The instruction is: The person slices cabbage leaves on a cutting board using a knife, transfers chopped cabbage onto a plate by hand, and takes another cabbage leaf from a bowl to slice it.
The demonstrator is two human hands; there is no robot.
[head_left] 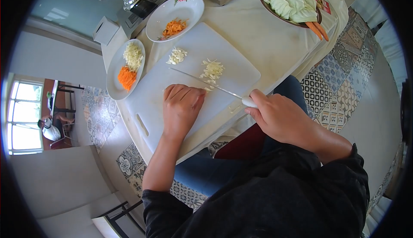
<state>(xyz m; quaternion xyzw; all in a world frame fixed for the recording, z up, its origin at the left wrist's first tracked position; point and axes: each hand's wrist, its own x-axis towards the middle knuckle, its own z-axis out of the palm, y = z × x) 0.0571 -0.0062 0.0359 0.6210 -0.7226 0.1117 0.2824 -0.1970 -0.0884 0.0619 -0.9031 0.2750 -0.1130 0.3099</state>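
Observation:
My right hand [275,111] is closed round the white handle of a knife [211,84], whose thin blade reaches left across the white cutting board [159,102]. Fingers curled, my left hand [183,104] rests on the board just below the blade; small pale pieces show by its fingertips, but what it grips is hidden. Beyond the blade lie two small piles of chopped pale pieces, one at the left [177,55] and one at the right [212,69].
An oval plate [112,68] holds shredded orange and pale food. Behind the board, a flowered plate [189,10] carries orange shreds. Cabbage leaves [290,3] and carrots [317,30] fill a bowl at the back right. A person [50,130] sits far left.

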